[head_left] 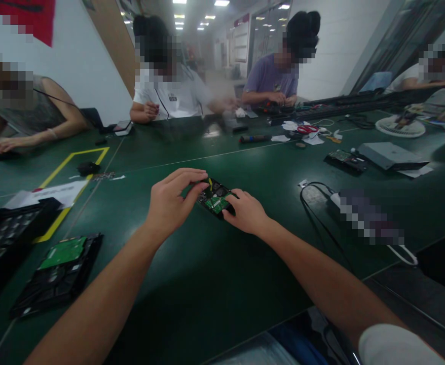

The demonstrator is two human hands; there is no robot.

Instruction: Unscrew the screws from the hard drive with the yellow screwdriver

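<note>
On the green table in front of me lies a small dark hard drive point(218, 204) with a green circuit board showing and a thin yellow piece near its far left corner. My left hand point(174, 200) is at its left side, thumb and fingers closed over the far left corner beside the yellow piece. At the opposite side, my right hand point(247, 210) grips the right edge, its thumb and fingertips resting on the drive. The fingers partly cover both ends of it.
Another hard drive point(57, 271) lies at left beside a black tray point(2, 238). A dark pouch-like object point(370, 215) with a cable rests at right. Farther back are a grey box point(392, 154), a third drive point(346, 161) and a white fan point(400, 125). Several people sit across the table.
</note>
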